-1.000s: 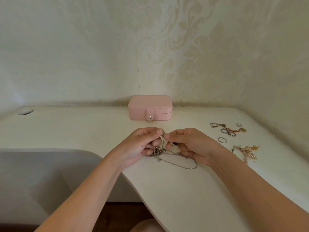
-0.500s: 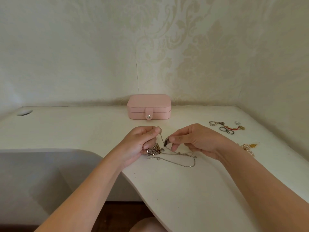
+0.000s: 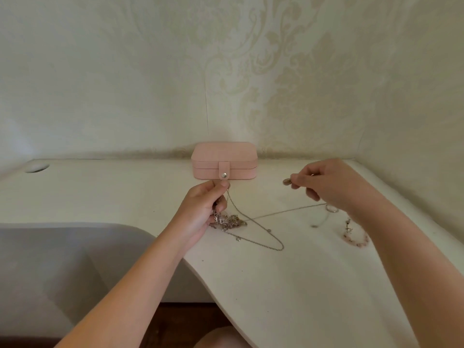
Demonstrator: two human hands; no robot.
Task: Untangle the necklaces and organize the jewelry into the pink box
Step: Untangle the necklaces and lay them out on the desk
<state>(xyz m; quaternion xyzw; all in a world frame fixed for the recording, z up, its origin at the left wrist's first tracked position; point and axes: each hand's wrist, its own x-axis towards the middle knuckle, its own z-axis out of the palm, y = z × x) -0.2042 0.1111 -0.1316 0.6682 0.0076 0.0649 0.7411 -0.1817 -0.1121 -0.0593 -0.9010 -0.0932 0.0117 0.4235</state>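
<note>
Moved since the earlier frame: right hand point(image 3: 334, 187) has been drawn rightward, well apart from left hand point(image 3: 203, 209); earlier the two nearly touched. A small pendant point(image 3: 287, 181) is pinched in the right fingertips, front-right of the pink box point(image 3: 224, 159), which is latched shut. Left hand is clamped on the tangled necklaces point(image 3: 227, 219), just in front of the box. One thin chain point(image 3: 283, 212) is stretched from the clump toward the right hand, long axis left-right over the bench point(image 3: 125, 197). Knot is judged nearer the left hand, so more pulling would go rightward. A bracelet point(image 3: 356, 241) and ring point(image 3: 332, 209) are left lying front-right of the box.
</note>
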